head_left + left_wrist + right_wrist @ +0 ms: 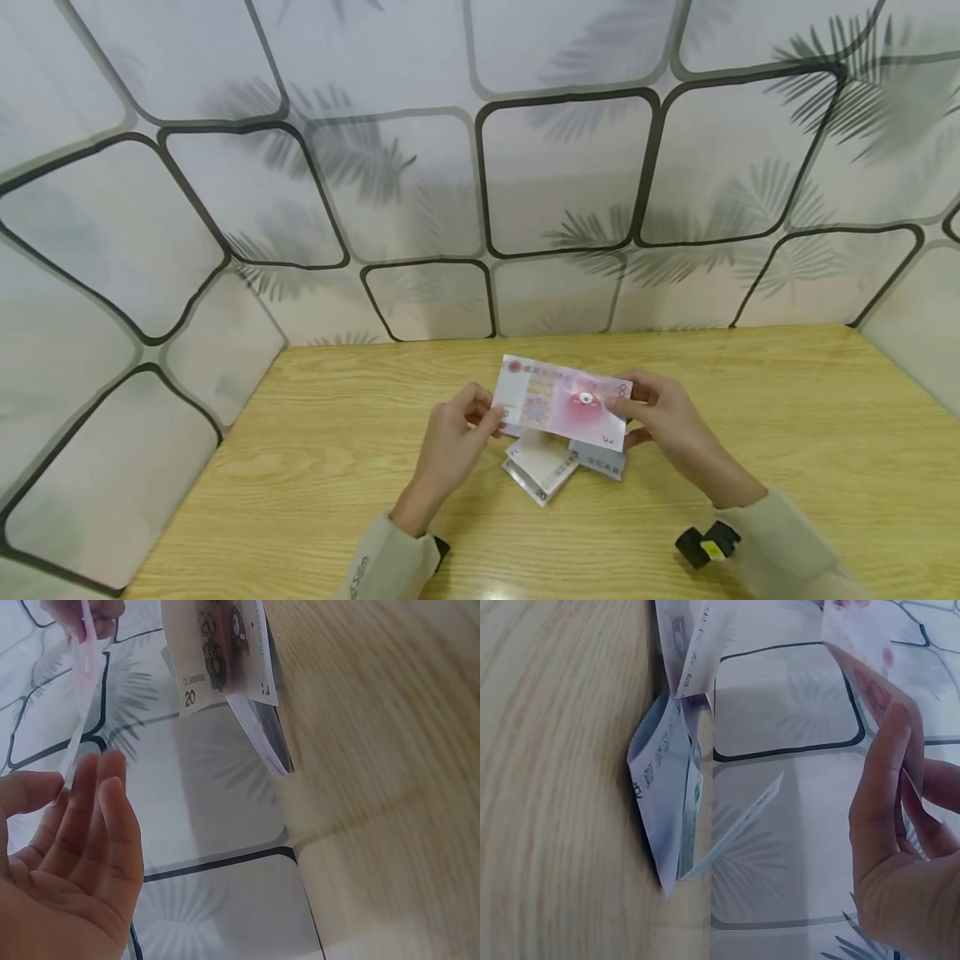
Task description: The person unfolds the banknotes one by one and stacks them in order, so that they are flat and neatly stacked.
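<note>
A pink banknote [551,408] is stretched between both hands, above the table. My left hand [452,435] pinches its left end between thumb and fingers; the left wrist view shows the note [88,682] edge-on. At the other end my right hand [675,433] grips the note, thumb on the near face. Beneath it lie several folded banknotes: a brownish one [542,460] marked 20 and a grey-blue one [600,460], both partly hidden by the pink note. The right wrist view also has a thin greenish note [739,825] sticking up behind the grey-blue one [660,802].
The wooden table [300,500] reaches back to a pale wall covering [420,183] with dark rounded outlines and leaf prints. A black device with a yellow mark [708,546] sits at the right sleeve. Another dark piece [442,550] shows by the left cuff.
</note>
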Tool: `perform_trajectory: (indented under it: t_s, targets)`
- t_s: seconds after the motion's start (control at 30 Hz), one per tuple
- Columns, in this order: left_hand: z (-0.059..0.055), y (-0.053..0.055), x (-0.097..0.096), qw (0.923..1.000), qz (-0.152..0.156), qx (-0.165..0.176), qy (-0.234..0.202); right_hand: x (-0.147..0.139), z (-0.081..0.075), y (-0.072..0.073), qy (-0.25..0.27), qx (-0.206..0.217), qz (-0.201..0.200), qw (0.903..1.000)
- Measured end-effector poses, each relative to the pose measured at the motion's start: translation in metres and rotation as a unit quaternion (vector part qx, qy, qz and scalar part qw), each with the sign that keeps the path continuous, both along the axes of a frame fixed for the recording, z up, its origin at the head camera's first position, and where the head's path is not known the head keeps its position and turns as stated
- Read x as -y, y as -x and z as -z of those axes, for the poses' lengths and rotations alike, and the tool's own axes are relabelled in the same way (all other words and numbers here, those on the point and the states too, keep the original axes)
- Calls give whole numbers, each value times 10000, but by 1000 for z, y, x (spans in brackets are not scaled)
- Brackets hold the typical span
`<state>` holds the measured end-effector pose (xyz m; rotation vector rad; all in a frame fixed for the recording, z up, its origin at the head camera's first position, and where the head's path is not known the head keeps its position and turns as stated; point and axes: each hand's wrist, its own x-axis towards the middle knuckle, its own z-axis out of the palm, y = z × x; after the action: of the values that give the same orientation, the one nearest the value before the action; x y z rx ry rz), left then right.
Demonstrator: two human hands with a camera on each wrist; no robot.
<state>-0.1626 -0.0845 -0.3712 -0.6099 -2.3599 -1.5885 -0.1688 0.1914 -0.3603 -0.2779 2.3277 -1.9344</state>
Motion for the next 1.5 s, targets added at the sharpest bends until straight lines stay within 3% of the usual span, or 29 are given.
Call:
perform_trajectory:
  t_s: [0.1, 0.33, 0.67, 1.0, 1.5]
  targets:
    - [1, 1, 1, 9999, -101, -12, -29, -2, -1, -1, 137, -79, -48, 9999]
    - [-2, 4, 2, 9983, -27, 493, -297, -5, -3, -1, 302, -197, -389, 9986]
    - [-5, 12, 4, 9875, 654, 1157, -848, -12, -5, 0, 270, 133, -536, 9981]
    - [-4, 10, 4, 9822, 555, 1465, -1037, -16, -3, 0, 379, -46, -700, 9968]
    - [-5, 7, 6, 9823, 468, 1616, -823, -22, -2, 1, 348, -217, -905, 9951]
